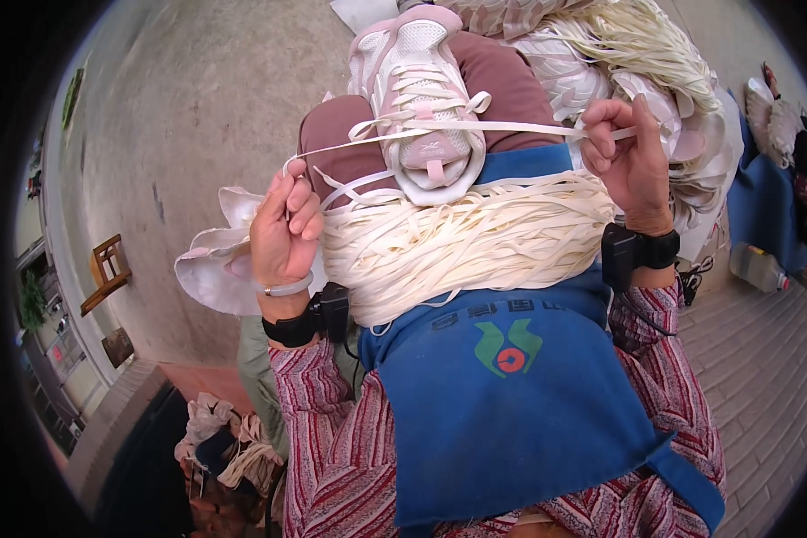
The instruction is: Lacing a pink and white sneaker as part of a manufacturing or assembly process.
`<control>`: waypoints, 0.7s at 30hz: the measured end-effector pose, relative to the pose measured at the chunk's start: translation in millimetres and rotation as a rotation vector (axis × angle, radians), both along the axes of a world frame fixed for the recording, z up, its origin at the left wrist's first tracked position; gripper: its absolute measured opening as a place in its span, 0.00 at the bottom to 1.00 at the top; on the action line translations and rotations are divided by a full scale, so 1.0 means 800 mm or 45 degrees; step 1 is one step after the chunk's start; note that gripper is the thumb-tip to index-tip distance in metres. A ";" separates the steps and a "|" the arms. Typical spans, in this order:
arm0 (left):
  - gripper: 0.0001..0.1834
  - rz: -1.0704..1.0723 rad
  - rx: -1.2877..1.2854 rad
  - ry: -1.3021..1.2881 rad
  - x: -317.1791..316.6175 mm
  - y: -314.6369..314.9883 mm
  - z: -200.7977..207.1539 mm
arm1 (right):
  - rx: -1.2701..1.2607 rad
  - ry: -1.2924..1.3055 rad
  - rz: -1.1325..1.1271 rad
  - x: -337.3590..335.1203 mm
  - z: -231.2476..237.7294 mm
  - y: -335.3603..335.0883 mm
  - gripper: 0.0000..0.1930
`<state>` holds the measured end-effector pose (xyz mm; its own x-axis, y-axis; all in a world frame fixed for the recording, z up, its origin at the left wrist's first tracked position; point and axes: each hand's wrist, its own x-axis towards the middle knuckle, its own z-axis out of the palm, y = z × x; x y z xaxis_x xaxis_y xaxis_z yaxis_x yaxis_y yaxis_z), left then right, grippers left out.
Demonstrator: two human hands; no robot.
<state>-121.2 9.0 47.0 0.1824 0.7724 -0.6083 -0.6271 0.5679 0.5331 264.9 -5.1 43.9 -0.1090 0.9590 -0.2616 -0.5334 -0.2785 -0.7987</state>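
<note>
A pink and white sneaker (429, 108) lies sole down across my knees, its tongue and heel opening toward me. White lace criss-crosses its upper part. My left hand (285, 224) pinches one end of a white shoelace (511, 128), and my right hand (626, 152) has closed on the other end. Between them the lace runs nearly straight across the shoe, with a small loop by the shoe's right side. A thick bundle of loose cream laces (466, 242) rests on my lap, over the blue apron (502, 403), between my wrists.
More white and pink shoes (681, 161) are heaped at the right, with another hank of laces (655, 54) on top. A white shoe piece (220, 264) sits beside my left wrist. A plastic jug (759, 266) stands far right; a small wooden chair (106, 273) is far left.
</note>
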 end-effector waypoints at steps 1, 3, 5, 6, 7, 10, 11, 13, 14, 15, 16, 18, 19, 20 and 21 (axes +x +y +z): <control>0.11 -0.027 0.020 -0.096 -0.003 0.001 -0.004 | -0.071 -0.272 -0.035 -0.002 -0.002 0.003 0.25; 0.11 -0.060 0.035 -0.080 -0.009 -0.002 -0.014 | -0.049 -0.610 0.040 -0.025 -0.007 0.013 0.23; 0.11 -0.124 0.062 -0.011 0.000 0.003 -0.014 | -0.048 -1.015 0.180 -0.047 -0.015 0.030 0.16; 0.11 -0.127 0.078 -0.001 0.004 0.006 -0.008 | -0.033 -1.007 0.171 -0.057 -0.029 0.040 0.16; 0.11 -0.118 0.075 0.022 0.009 0.006 -0.012 | 0.239 -1.202 0.121 -0.066 -0.048 0.047 0.15; 0.11 -0.032 0.046 0.135 0.023 0.012 -0.010 | 0.698 -1.496 0.113 -0.074 -0.045 0.066 0.12; 0.11 0.008 0.007 0.159 0.021 0.017 -0.006 | 0.636 -1.584 0.312 -0.075 -0.045 0.075 0.11; 0.12 0.040 -0.004 0.150 -0.002 0.012 0.004 | 0.619 -1.674 0.543 -0.096 -0.026 0.088 0.10; 0.11 0.022 0.025 0.104 -0.019 0.006 0.002 | 0.724 -1.635 0.528 -0.102 -0.029 0.088 0.09; 0.11 0.004 0.019 0.128 -0.018 0.003 0.005 | 0.688 -1.583 0.377 -0.108 -0.028 0.085 0.06; 0.11 -0.002 0.003 0.168 -0.011 0.003 -0.002 | 0.699 -1.695 0.256 -0.105 -0.027 0.088 0.06; 0.11 -0.023 -0.016 0.185 0.008 0.007 -0.013 | 0.789 -1.639 0.048 -0.103 -0.014 0.096 0.08; 0.12 -0.014 -0.026 0.209 0.013 0.008 -0.019 | 0.837 -1.634 0.013 -0.107 -0.017 0.101 0.09; 0.12 -0.016 -0.001 0.197 0.015 0.007 -0.025 | 0.851 -1.615 -0.007 -0.110 -0.026 0.103 0.10; 0.12 -0.001 -0.007 0.237 0.017 0.006 -0.029 | 0.807 -1.573 0.006 -0.111 -0.035 0.106 0.09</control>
<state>-107.9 13.7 24.0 0.0666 0.7688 -0.6360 -0.5175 0.5716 0.6368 176.0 79.3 15.7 -0.1320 0.9494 0.2850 0.6036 0.3050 -0.7366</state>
